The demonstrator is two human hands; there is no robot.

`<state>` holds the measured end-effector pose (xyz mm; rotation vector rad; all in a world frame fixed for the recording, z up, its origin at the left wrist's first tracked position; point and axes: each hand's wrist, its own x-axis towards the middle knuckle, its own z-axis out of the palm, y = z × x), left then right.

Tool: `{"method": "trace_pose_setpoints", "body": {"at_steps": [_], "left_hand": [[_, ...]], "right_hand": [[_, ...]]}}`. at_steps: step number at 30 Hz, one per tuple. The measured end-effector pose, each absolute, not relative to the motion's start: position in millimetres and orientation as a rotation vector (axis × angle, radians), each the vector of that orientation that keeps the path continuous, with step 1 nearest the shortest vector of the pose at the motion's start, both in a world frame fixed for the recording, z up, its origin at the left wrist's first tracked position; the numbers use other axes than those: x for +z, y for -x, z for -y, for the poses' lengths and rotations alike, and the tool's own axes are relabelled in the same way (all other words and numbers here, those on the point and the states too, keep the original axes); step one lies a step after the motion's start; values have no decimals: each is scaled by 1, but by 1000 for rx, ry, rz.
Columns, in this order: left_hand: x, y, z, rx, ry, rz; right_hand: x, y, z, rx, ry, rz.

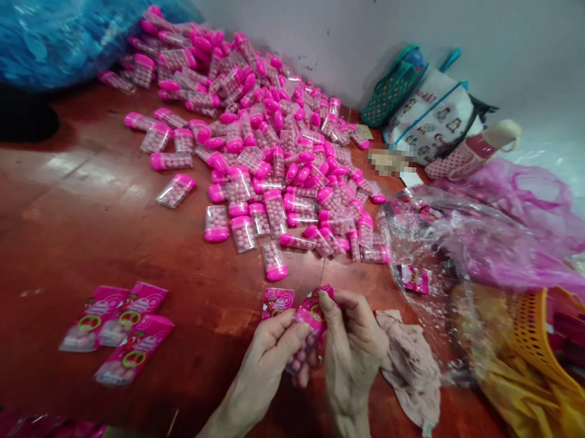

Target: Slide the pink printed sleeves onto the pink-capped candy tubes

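Observation:
Between my two hands, near the front edge of the table, is a small clear container of pink balls (300, 356) with a pink printed sleeve around its upper part. My left hand (267, 357) grips it from the left, thumb across its front. My right hand (351, 346) pinches the sleeve at the top right. Just behind my left fingers lies a flat pink printed sleeve (277, 301). Several sleeved containers (133, 351) rest at the left. Beyond my hands spreads a large pile of pink-capped containers (277, 144) without sleeves.
A crumpled cloth (409, 367) lies right of my right hand. Farther right are clear plastic wrap (421, 241), a yellow basket (530, 322) and pink bags. Printed bags (430, 115) lean on the wall. A blue-filled bag (60, 29) stands at the back left.

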<state>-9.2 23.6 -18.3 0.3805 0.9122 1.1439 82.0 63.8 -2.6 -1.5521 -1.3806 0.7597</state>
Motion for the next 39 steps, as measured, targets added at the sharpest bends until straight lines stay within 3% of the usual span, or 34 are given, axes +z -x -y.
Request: {"method": "trace_pose_setpoints", "body": {"at_steps": [6, 12, 17, 30, 39], "left_hand": [[-20, 11, -25, 1146, -444, -913], [-16, 18, -28, 1131, -666, -1020], [-21, 26, -31, 1081, -881, -1160], [-16, 14, -22, 1145, -528, -1182], [-29, 9, -33, 1121, -585, -1167]], "right_hand": [[-2, -75, -62, 736, 1518, 1291], [5, -79, -67, 1160, 1436, 988], [10, -99, -79, 1401, 1416, 1344], [11, -91, -59, 1085, 1274, 1652], [-1, -102, -61, 1121, 1340, 1574]]}}
